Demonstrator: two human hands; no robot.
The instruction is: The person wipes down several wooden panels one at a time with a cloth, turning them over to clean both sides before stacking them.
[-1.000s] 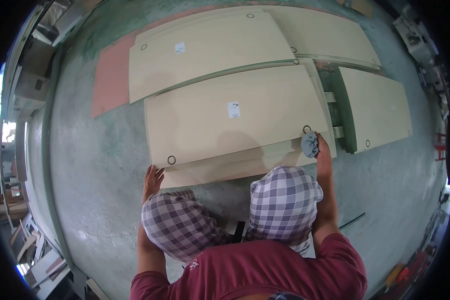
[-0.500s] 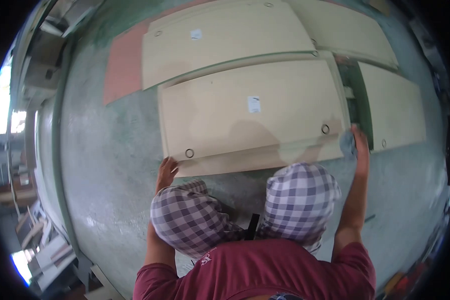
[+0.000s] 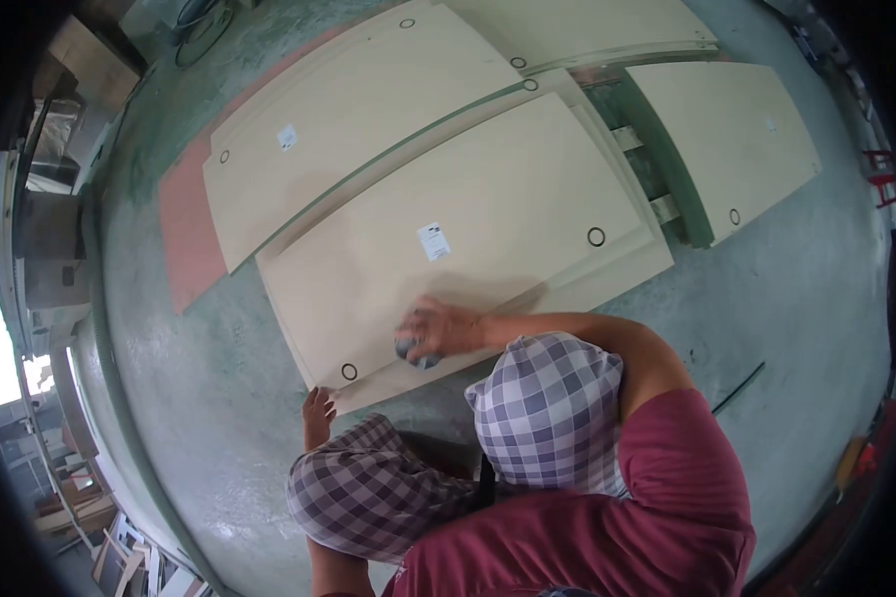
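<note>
My right hand [image 3: 446, 326] is closed over a bunched grey-blue cloth [image 3: 415, 350] near the front edge of the top beige panel [image 3: 508, 169]. It is slightly blurred. My left hand [image 3: 319, 410] is at the panel stack's front left corner, fingers a little apart and touching the edge. The top panel carries a white label [image 3: 433, 242] and a dark ring [image 3: 596, 237] near its right end. Another dark ring [image 3: 348, 371] is close to my left hand. A lower panel [image 3: 607, 274] sticks out beneath along the front and right sides.
Behind lies another beige panel stack [image 3: 358, 109] over a reddish sheet [image 3: 184, 234]. A separate panel [image 3: 727, 139] rests at the right on green supports. A thin dark rod [image 3: 739, 388] is on the floor to the right. Scrap pieces [image 3: 134, 567] are heaped at lower left.
My right hand has moved left with the cloth, from the panel's right end to its front edge. My left hand is still by the left corner. The view has turned and shifted.
</note>
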